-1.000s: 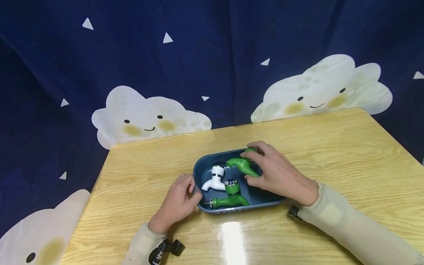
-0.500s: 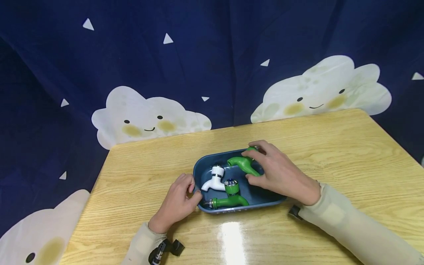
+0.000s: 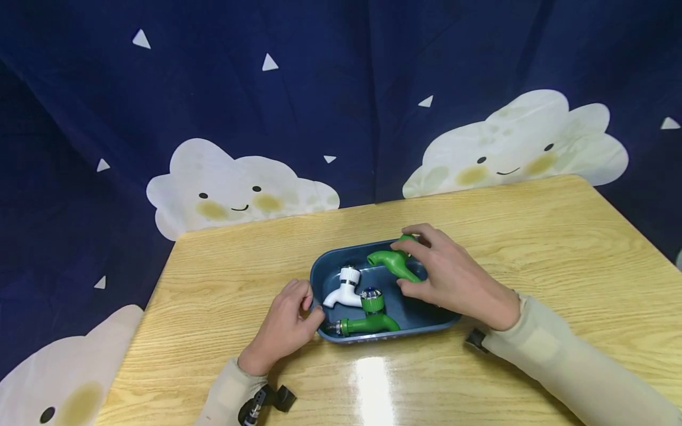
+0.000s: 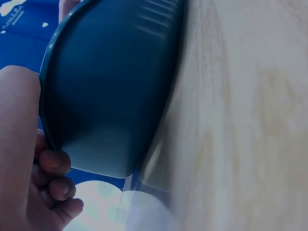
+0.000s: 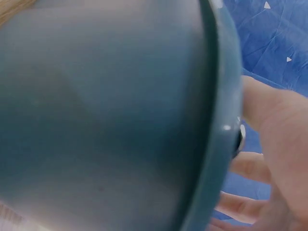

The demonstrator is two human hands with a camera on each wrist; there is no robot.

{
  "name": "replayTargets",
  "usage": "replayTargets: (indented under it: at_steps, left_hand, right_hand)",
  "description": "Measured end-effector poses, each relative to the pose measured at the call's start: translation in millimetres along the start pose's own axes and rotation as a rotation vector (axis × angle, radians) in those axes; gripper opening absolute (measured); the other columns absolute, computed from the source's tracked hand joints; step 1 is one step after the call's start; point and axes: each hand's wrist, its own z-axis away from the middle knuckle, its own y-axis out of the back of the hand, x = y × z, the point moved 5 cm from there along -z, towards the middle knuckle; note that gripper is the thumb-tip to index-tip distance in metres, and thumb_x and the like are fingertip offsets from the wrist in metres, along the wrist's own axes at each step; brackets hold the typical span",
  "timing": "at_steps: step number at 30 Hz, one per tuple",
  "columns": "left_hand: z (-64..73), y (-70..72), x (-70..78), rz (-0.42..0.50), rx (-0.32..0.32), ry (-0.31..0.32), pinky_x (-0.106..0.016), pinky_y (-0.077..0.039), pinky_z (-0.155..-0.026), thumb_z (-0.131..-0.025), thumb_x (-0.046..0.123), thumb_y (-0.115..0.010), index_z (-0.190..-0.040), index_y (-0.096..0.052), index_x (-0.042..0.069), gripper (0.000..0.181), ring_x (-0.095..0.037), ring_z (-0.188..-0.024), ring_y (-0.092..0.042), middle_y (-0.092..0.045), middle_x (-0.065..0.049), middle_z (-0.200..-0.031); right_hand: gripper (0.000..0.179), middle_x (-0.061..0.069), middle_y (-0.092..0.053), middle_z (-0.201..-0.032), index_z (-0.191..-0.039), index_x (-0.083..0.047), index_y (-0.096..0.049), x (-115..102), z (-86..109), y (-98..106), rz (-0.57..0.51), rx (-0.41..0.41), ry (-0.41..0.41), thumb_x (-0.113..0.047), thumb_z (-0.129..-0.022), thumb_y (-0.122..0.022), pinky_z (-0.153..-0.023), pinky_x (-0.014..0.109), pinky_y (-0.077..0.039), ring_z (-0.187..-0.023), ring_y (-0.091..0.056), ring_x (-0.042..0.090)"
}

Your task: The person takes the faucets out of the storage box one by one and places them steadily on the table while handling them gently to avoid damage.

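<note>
A dark blue plastic tub (image 3: 421, 323) sits on the table with several taps around its inside. My left hand (image 3: 285, 325) holds the tub's left rim, its fingers curled at the edge, as the left wrist view shows too. Over the tub's right end, my right hand (image 3: 453, 278) grips a green tap (image 3: 393, 262) between thumb and fingers; the palm hides part of it. A white tap (image 3: 345, 294) lies at the tub's left. In front of it lies another green tap (image 3: 373, 322) with a metal threaded end. In the right wrist view the tub wall (image 5: 106, 115) covers most of the scene.
The wooden table (image 3: 533, 248) extends around the tub on all sides. Behind it hangs a dark blue curtain (image 3: 373, 106) with white clouds and triangles. Black straps with small devices (image 3: 269, 402) are worn on the wrists.
My right hand has shifted slightly to the right and up, carrying the green tap along. The left hand, the tub and the other two taps stay where they were.
</note>
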Motion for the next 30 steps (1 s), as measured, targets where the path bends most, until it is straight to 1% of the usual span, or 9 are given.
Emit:
replayTargets:
  at_steps: [11, 23, 30]
  left_hand:
    - [0.2, 0.1, -0.5, 0.005, 0.005, -0.003, -0.016, -0.026, -0.061, -0.076, 0.007, -0.064, -0.074, -0.038, 0.018, 0.028, -0.005, -0.067, -0.032, -0.031, 0.01, -0.071]
    - [0.8, -0.4, -0.4, 0.003, 0.004, -0.001, -0.016, -0.027, -0.061, -0.076, 0.008, -0.064, -0.074, -0.038, 0.018, 0.028, -0.005, -0.068, -0.031, -0.031, 0.01, -0.072]
    - [0.2, 0.0, 0.2, 0.008, 0.004, 0.008, -0.017, -0.028, -0.061, -0.076, 0.008, -0.064, -0.074, -0.038, 0.018, 0.028, -0.005, -0.068, -0.033, -0.032, 0.009, -0.073]
  right_hand:
    - [0.057, 0.016, -0.059, -0.138, -0.128, -0.012, -0.069, 0.0, 1.2, 0.7, -0.004, -0.027, -0.008, -0.035, -0.078, -0.083, -0.097, 0.049, -0.055, -0.117, -0.062, 0.03]
    - [0.057, 0.015, -0.059, -0.137, -0.128, -0.012, -0.07, 1.4, 3.8, 1.8, 0.004, -0.019, -0.006, -0.034, -0.078, -0.083, -0.095, 0.048, -0.055, -0.116, -0.063, 0.031]
    - [0.055, 0.015, -0.058, -0.138, -0.128, -0.012, -0.069, 3.6, 8.7, 2.7, 0.003, -0.032, -0.034, -0.032, -0.079, -0.083, -0.098, 0.051, -0.054, -0.118, -0.062, 0.033]
